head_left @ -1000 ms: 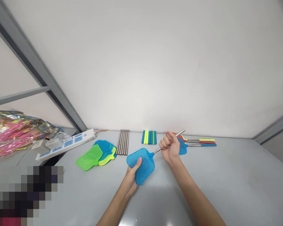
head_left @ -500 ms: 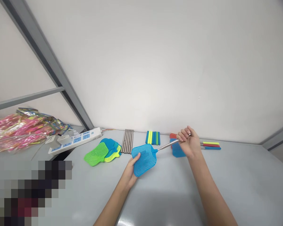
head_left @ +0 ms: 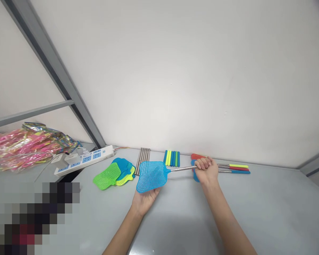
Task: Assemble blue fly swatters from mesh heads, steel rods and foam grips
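A blue fly swatter hangs above the table with its perforated head [head_left: 152, 176] to the left and a bare metal rod [head_left: 183, 168] running right. My right hand [head_left: 206, 170] is closed round the rod's far end. Under the head is my left hand [head_left: 145, 202], palm up and open; the head hides most of its fingers, and I cannot tell whether they touch it. Behind my right hand lie swatters with red and blue heads, partly covered, and rods ending in yellow, red and blue grips [head_left: 239, 169].
Loose green [head_left: 107, 176], blue and yellow swatter heads lie on the left. Several metal rods [head_left: 143, 156] and coloured grip sleeves [head_left: 172, 158] are lined up near the wall. A power strip [head_left: 86, 160] and bagged pink items [head_left: 23, 145] are farther left. A pixelated patch covers the lower left.
The swatter has shifted left and its rod has come nearer to level. My right hand has moved down and left. My left thumb has come off the head's front, and that hand is now beneath it.
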`<act>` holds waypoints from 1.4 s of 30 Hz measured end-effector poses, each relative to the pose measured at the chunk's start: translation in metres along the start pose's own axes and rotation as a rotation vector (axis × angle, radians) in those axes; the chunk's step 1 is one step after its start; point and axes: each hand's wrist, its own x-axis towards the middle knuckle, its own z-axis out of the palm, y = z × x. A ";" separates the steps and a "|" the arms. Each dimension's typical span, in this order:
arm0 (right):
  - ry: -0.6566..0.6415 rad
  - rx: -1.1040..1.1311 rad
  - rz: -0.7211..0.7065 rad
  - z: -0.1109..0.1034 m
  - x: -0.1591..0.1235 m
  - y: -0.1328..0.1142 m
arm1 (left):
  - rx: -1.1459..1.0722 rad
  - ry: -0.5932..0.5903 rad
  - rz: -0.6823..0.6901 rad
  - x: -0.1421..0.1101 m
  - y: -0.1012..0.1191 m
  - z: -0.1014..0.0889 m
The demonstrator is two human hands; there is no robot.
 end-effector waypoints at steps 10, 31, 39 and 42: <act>0.012 0.022 0.058 -0.003 -0.006 0.041 | 0.497 -0.119 0.096 -0.016 -0.026 0.029; -0.124 -0.645 0.115 -0.013 0.011 0.047 | 0.495 -0.042 0.729 0.016 0.054 0.118; -0.133 -0.918 0.185 -0.031 0.016 0.054 | 0.529 -0.038 0.758 0.028 0.062 0.128; -0.106 -1.043 0.125 -0.033 0.022 0.048 | 0.622 -0.039 0.751 0.033 0.062 0.128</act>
